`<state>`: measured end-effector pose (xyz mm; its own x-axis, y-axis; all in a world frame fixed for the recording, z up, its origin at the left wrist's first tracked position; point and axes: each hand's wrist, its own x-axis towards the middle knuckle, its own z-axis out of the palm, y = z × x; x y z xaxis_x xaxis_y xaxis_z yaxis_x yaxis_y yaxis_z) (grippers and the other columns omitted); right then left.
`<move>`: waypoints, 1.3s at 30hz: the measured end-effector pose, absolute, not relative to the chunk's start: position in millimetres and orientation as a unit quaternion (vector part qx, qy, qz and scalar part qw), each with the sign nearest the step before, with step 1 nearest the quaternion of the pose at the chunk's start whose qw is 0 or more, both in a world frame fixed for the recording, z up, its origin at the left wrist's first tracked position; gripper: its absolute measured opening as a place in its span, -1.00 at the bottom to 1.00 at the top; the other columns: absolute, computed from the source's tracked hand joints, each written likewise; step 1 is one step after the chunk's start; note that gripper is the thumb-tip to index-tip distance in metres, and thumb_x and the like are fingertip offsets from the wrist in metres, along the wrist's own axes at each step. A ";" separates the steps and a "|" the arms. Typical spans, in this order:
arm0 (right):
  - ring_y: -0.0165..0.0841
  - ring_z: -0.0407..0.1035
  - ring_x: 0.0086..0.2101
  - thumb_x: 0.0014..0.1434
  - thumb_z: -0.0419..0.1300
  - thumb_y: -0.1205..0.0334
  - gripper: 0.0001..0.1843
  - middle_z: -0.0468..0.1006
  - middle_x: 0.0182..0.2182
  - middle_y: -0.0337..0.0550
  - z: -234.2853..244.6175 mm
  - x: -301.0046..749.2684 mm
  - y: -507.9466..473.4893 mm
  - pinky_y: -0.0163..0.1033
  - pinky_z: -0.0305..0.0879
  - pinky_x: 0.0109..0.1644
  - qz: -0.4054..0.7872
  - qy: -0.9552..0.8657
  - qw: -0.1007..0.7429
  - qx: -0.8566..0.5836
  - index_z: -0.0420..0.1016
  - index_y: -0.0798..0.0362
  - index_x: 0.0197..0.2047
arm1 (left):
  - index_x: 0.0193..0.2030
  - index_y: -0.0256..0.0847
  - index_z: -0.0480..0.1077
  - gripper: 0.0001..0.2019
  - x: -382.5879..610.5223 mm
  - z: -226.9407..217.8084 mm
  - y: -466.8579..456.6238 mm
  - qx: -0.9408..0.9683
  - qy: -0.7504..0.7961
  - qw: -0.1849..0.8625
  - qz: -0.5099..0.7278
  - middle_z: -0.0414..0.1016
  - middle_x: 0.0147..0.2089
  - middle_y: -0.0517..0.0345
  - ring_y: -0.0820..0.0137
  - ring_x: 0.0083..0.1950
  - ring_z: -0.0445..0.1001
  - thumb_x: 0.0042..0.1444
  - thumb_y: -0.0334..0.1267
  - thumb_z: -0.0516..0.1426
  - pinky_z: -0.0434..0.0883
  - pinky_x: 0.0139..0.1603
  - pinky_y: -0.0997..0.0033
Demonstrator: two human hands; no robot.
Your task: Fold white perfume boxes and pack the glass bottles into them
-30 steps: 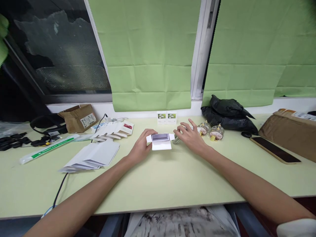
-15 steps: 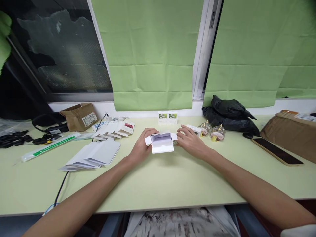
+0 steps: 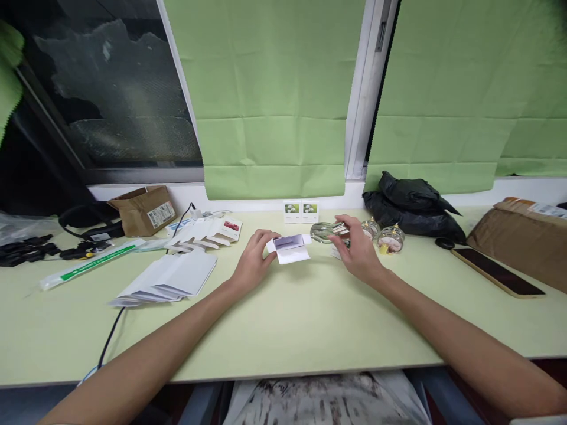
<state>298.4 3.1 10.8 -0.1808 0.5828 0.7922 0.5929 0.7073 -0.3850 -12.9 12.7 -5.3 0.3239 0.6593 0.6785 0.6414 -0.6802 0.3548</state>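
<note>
My left hand [image 3: 256,260] is closed around the side of a small white carton [image 3: 295,255], whose flaps stand open toward me. The inside that shows looks bare. Just right of it, my right hand [image 3: 359,251] grips a clear glass bottle [image 3: 321,232] by its shiny neck end, the rounded body pointing left. A little white piece [image 3: 336,252] shows under the right hand, mostly hidden. Two round ornate glass bottles [image 3: 390,239] with gold tops stand beyond the right hand. Two small white boxes with green pictures [image 3: 301,211] stand upright at the back.
Flat white cartons [image 3: 181,274] lie fanned at left, with more behind them [image 3: 208,230]. Farther left are a brown cardboard box [image 3: 144,211], a green-striped packet [image 3: 95,262] and a black cable [image 3: 110,339]. On the right lie black plastic bags [image 3: 411,206], a phone [image 3: 496,270] and a brown parcel [image 3: 522,239].
My right hand has come away from the white carton and now holds the clear glass bottle beside it. The carton stays in my left hand, shifted slightly left and tilted.
</note>
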 end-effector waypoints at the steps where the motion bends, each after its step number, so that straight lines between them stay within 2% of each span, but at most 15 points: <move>1: -0.19 0.54 -0.14 0.47 0.15 0.01 -0.51 0.43 0.14 0.03 10.2 298.1 3.8 -0.02 0.57 -0.06 0.004 -0.746 0.553 -0.370 0.14 -0.13 0.36 | 0.24 -0.02 0.38 -0.58 -13.2 -5.4 12.2 0.816 0.406 0.014 0.411 0.40 0.19 0.03 0.16 0.28 0.42 0.30 -0.47 0.11 0.43 0.27 0.10; 4: -0.19 0.50 -0.04 0.42 0.24 0.05 -0.53 0.42 0.11 -0.03 9.2 294.4 1.9 -0.05 0.60 -0.04 0.038 -0.708 0.634 -0.309 0.19 -0.17 0.30 | 0.25 0.00 0.39 -0.56 -11.8 -5.7 10.3 0.827 0.399 0.024 0.395 0.38 0.20 0.03 0.16 0.29 0.40 0.29 -0.48 0.13 0.41 0.27 0.13; 7: -0.20 0.49 0.02 0.41 0.27 0.11 -0.57 0.42 0.10 -0.03 7.3 286.4 -5.1 -0.07 0.63 -0.04 0.074 -0.715 0.645 -0.259 0.23 -0.18 0.25 | 0.26 0.02 0.39 -0.56 -6.9 -5.6 8.1 0.837 0.381 0.032 0.391 0.38 0.19 0.03 0.17 0.28 0.40 0.31 -0.47 0.15 0.41 0.26 0.15; 13: -0.14 0.48 0.14 0.41 0.27 0.27 -0.49 0.55 0.09 -0.02 0.4 275.0 -12.6 0.09 0.57 0.15 0.051 -0.787 0.581 -0.203 0.21 -0.18 0.32 | 0.24 0.01 0.41 -0.61 5.9 -2.8 -0.1 0.842 0.354 0.048 0.404 0.40 0.14 0.04 0.19 0.22 0.44 0.34 -0.43 0.17 0.43 0.22 0.18; 17: -0.10 0.49 0.15 0.41 0.26 0.31 -0.45 0.60 0.09 0.00 0.0 277.5 -9.3 0.13 0.56 0.15 -0.025 -0.814 0.550 -0.184 0.18 -0.17 0.35 | 0.25 0.01 0.41 -0.64 8.2 1.0 -6.3 0.845 0.344 0.058 0.406 0.40 0.14 0.03 0.19 0.24 0.43 0.37 -0.38 0.16 0.43 0.24 0.18; 26: -0.13 0.53 0.07 0.42 0.24 0.35 -0.42 0.62 0.07 0.00 10.6 278.0 -16.5 0.07 0.53 0.13 -0.122 -0.837 0.499 -0.188 0.21 -0.15 0.41 | 0.21 -0.04 0.41 -0.69 9.7 0.8 -10.0 0.848 0.331 0.063 0.408 0.42 0.14 0.00 0.17 0.23 0.42 0.37 -0.36 0.15 0.42 0.24 0.14; 30: -0.14 0.51 0.05 0.46 0.18 0.36 -0.39 0.61 0.09 0.00 14.9 276.3 -21.1 0.02 0.49 0.10 -0.122 -0.845 0.482 -0.196 0.16 -0.16 0.47 | 0.18 -0.08 0.40 -0.74 13.0 0.8 -12.7 0.848 0.327 0.085 0.409 0.46 0.15 0.00 0.18 0.20 0.43 0.39 -0.34 0.14 0.43 0.21 0.14; 34: -0.15 0.49 0.07 0.51 0.08 0.35 -0.38 0.59 0.13 -0.03 16.8 276.0 -23.3 0.02 0.45 0.12 -0.086 -0.854 0.466 -0.214 0.12 -0.22 0.52 | 0.16 -0.10 0.40 -0.75 14.2 0.1 -14.4 0.842 0.331 0.133 0.405 0.48 0.13 0.01 0.20 0.16 0.45 0.37 -0.32 0.15 0.47 0.11 0.21; 37: -0.15 0.46 0.03 0.53 0.01 0.32 -0.38 0.57 0.09 -0.04 18.9 275.9 -25.7 0.02 0.42 0.11 -0.041 -0.854 0.461 -0.237 0.07 -0.24 0.56 | 0.12 -0.11 0.41 -0.78 16.4 0.1 -17.1 0.831 0.343 0.201 0.389 0.49 0.08 0.04 0.24 0.09 0.49 0.37 -0.24 0.17 0.49 -0.14 0.37; 39: -0.17 0.44 -0.02 0.55 -0.02 0.28 -0.39 0.56 0.02 -0.05 20.8 275.5 -27.6 0.00 0.41 0.08 -0.002 -0.847 0.467 -0.254 0.06 -0.24 0.57 | 0.11 -0.12 0.42 -0.77 19.6 0.9 -20.2 0.821 0.353 0.236 0.380 0.51 0.05 0.04 0.25 0.04 0.51 0.38 -0.15 0.18 0.43 -0.30 0.45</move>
<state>275.5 -27.6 20.8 -0.4356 0.4289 0.7914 0.4317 0.8710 -0.2344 19.6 -20.2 0.9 0.4608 0.7601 0.4581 0.4013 -0.6388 0.6564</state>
